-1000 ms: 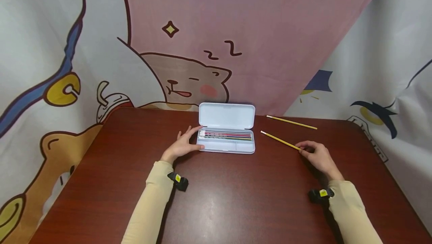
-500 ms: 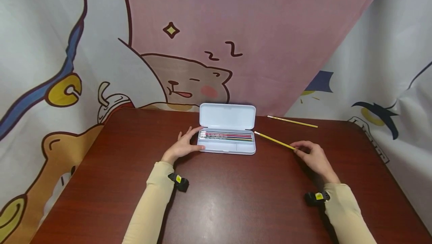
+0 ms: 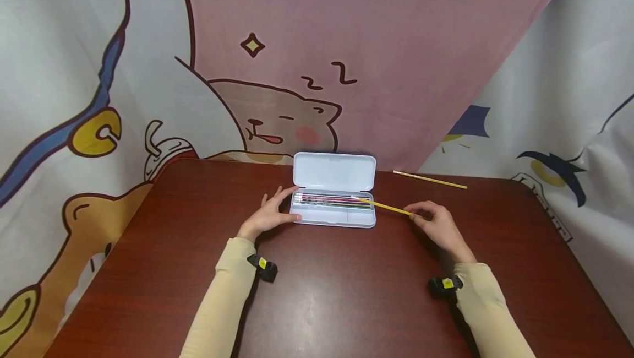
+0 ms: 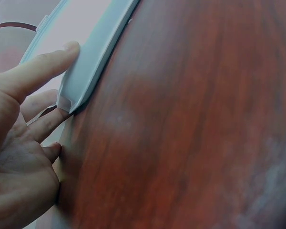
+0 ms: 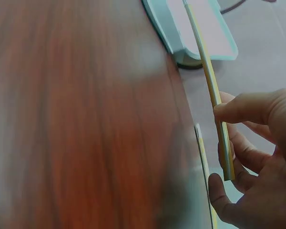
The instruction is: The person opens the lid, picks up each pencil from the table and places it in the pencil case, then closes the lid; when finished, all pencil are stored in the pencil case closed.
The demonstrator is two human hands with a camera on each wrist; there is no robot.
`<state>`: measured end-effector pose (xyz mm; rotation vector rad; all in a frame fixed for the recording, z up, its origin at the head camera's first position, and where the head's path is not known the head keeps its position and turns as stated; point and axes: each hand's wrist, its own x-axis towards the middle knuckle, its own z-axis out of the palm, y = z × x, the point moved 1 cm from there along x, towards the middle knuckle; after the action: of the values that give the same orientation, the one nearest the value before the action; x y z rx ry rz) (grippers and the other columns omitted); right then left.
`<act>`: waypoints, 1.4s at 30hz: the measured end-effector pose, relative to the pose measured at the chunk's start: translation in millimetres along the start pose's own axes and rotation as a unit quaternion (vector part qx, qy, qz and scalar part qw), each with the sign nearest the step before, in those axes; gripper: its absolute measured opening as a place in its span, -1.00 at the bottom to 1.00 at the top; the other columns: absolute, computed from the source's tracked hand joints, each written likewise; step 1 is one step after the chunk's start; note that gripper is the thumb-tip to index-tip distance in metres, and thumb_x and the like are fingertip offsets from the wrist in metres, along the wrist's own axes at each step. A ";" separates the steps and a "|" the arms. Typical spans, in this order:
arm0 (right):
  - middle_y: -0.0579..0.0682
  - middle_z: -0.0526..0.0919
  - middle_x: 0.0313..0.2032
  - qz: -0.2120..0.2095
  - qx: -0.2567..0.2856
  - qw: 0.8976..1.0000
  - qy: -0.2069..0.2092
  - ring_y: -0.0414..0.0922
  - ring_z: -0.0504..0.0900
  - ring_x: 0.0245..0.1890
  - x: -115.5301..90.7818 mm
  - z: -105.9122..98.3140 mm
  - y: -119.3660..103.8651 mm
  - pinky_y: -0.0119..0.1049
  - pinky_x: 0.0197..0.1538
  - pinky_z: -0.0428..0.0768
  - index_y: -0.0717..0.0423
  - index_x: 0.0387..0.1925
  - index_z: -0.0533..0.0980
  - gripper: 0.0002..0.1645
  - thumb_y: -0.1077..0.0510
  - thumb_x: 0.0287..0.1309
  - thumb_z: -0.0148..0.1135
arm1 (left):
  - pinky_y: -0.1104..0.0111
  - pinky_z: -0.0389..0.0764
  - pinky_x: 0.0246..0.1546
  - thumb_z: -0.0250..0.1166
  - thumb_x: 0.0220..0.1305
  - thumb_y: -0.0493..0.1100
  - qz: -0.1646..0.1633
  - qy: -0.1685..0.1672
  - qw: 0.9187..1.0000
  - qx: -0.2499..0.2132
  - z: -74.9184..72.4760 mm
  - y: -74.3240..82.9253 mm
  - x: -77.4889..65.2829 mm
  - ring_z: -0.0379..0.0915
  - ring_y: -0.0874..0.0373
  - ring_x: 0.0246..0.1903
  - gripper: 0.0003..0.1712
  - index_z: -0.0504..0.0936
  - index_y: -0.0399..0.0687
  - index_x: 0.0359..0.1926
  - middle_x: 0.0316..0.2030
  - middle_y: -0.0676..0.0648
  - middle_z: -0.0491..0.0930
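Observation:
A pale blue-white pencil case (image 3: 334, 172) lies with its lid raised at the back middle of the table. Several dark and coloured pencils (image 3: 322, 200) lie side by side in its rear compartment. My left hand (image 3: 262, 219) holds the case's left end, thumb at the front edge and index finger near the hinge. In the left wrist view the thumb overlaps the case wall (image 4: 88, 71). Between thumb and fingers, my right hand (image 3: 438, 228) pinches a yellow pencil (image 3: 388, 207) near one end. Its white-tipped end is above the pencils in the case.
Another yellow pencil (image 3: 431, 179) lies near the table's back edge, right of the case. The case's front compartment (image 3: 322, 215) has a divider toward its right. Behind the brown table (image 3: 317, 292) hangs a cartoon-printed cloth (image 3: 396, 71). Each wrist carries a black camera.
My right hand has moved left with the yellow pencil, bringing its white end from beside the case to over the rear compartment. The left hand has stayed at the case.

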<state>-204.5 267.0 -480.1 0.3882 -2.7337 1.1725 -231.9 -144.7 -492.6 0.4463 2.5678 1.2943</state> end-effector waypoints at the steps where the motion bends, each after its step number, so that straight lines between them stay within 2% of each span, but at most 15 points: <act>1: 0.11 0.65 -0.22 0.005 0.002 1.000 -0.006 -0.01 0.55 -0.21 2.0 2.5 -2.3 -0.26 -0.16 0.48 0.22 -0.17 0.65 -0.78 0.42 0.13 0.25 | -0.05 -0.53 0.32 0.41 0.13 -0.05 0.000 0.000 1.000 0.000 0.3 -0.2 0.0 -0.34 -0.10 0.46 -0.08 0.18 -0.05 0.45 0.42 -0.20 0.14; 4: 0.13 0.64 -0.20 0.016 0.010 1.000 -0.020 0.04 0.55 -0.18 8.6 10.9 -9.4 -0.07 -0.10 0.48 0.22 -0.16 0.65 -0.78 0.42 0.15 0.23 | -0.05 -0.52 0.33 0.42 0.12 -0.05 -0.001 -0.002 1.000 -0.001 1.1 -0.8 0.2 -0.34 -0.10 0.46 -0.07 0.18 -0.05 0.45 0.42 -0.20 0.14; 6: 0.13 0.63 -0.19 0.018 0.014 0.999 -0.026 0.05 0.54 -0.17 13.2 16.9 -14.1 -0.01 -0.06 0.47 0.22 -0.16 0.65 -0.78 0.41 0.16 0.23 | -0.05 -0.53 0.32 0.41 0.12 -0.04 -0.001 -0.002 1.000 -0.003 1.3 -0.5 0.3 -0.35 -0.11 0.46 -0.08 0.18 -0.05 0.45 0.42 -0.20 0.13; 17: 0.14 0.62 -0.18 -0.009 0.034 0.999 -0.040 0.07 0.54 -0.13 39.3 52.6 -42.8 0.02 -0.01 0.50 0.22 -0.19 0.68 -0.78 0.41 0.13 0.24 | -0.05 -0.53 0.32 0.42 0.12 -0.06 0.004 -0.002 1.000 -0.006 0.7 0.9 1.2 -0.35 -0.10 0.46 -0.08 0.19 -0.05 0.45 0.41 -0.19 0.15; 22: 0.12 0.63 -0.17 -0.010 0.017 0.999 -0.048 0.08 0.55 -0.10 49.0 66.9 -56.7 0.10 0.05 0.30 0.20 -0.21 0.69 -0.80 0.37 0.12 0.26 | -0.06 -0.53 0.32 0.42 0.12 -0.07 0.005 -0.001 1.000 -0.007 1.3 -0.8 1.7 -0.34 -0.11 0.46 -0.08 0.19 -0.04 0.45 0.41 -0.19 0.16; 25: 0.11 0.66 -0.19 -0.024 0.000 0.999 -0.048 0.09 0.56 -0.10 53.7 75.6 -61.7 0.14 -0.04 0.22 0.18 -0.22 0.70 -0.80 0.37 0.10 0.28 | -0.06 -0.52 0.32 0.42 0.12 -0.07 0.004 -0.001 1.000 -0.006 1.6 -1.3 1.8 -0.34 -0.11 0.46 -0.09 0.20 -0.03 0.44 0.41 -0.19 0.16; 28: 0.10 0.67 -0.20 -0.034 -0.005 0.998 -0.048 0.08 0.58 -0.11 57.0 82.3 -64.9 0.13 -0.10 0.22 0.18 -0.23 0.70 -0.80 0.37 0.08 0.28 | -0.06 -0.52 0.33 0.42 0.12 -0.07 0.005 -0.001 1.000 -0.003 1.3 -0.9 1.8 -0.33 -0.11 0.46 -0.09 0.20 -0.04 0.44 0.41 -0.19 0.17; 37: 0.11 0.68 -0.16 -0.028 0.013 0.999 -0.044 0.07 0.58 -0.08 58.7 84.8 -63.8 0.08 -0.09 0.21 0.18 -0.17 0.69 -0.75 0.36 0.10 0.26 | -0.06 -0.51 0.33 0.41 0.13 -0.07 0.007 -0.002 1.000 -0.002 -0.4 1.5 1.6 -0.33 -0.11 0.46 -0.09 0.19 -0.06 0.44 0.41 -0.20 0.17; 42: 0.16 0.65 -0.15 -0.022 0.036 0.999 -0.015 0.07 0.55 -0.12 56.5 73.3 -52.8 0.02 0.00 0.37 0.25 -0.11 0.64 -0.72 0.39 0.12 0.22 | -0.06 -0.51 0.33 0.41 0.13 -0.07 0.004 -0.003 1.000 -0.007 -1.3 2.2 -0.9 -0.33 -0.11 0.46 -0.09 0.19 -0.07 0.44 0.41 -0.22 0.16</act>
<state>-245.3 168.6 -480.9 0.4746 -2.6997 1.2664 -231.1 -144.7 -490.0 0.4585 2.5521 1.3114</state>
